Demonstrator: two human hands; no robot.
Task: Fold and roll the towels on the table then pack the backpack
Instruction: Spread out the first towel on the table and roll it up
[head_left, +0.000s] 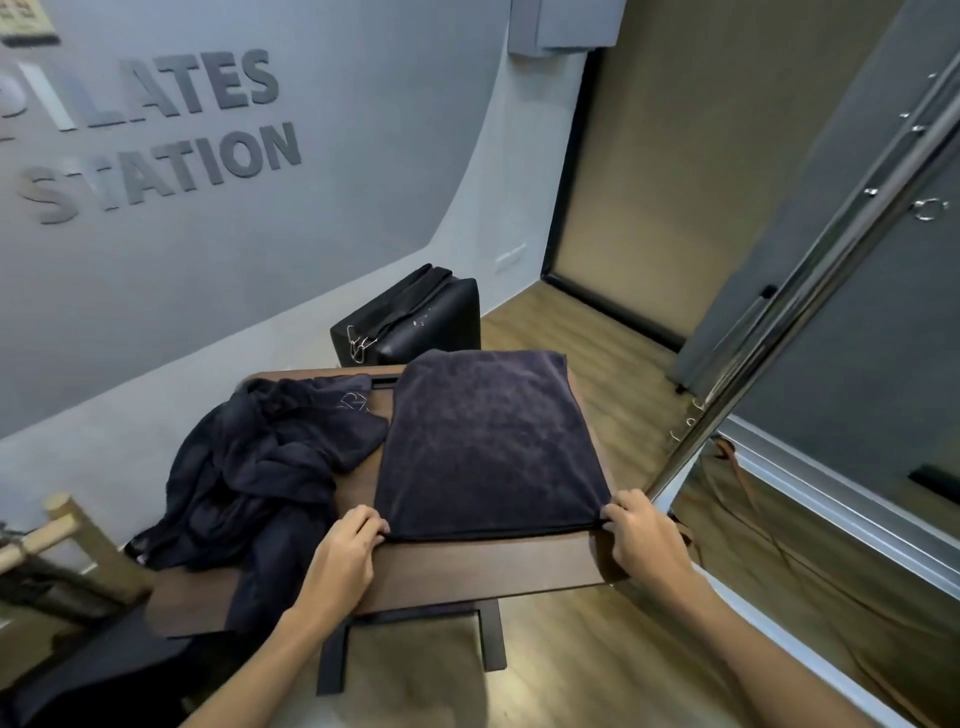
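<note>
A dark purple towel (488, 441) lies folded flat on the right half of the brown wooden table (467, 566), its far edge reaching the table's back. My left hand (347, 545) pinches the towel's near left corner. My right hand (641, 530) pinches the near right corner. A heap of crumpled dark towels (260, 467) lies on the table's left half and hangs over its left and front edges. No backpack is clearly in view.
A black padded box with a strap and clips (415, 322) stands on the floor behind the table. A shiny metal pole (779, 322) slants up at the right. A wooden frame (57, 530) stands at the left. Wooden floor spreads to the right.
</note>
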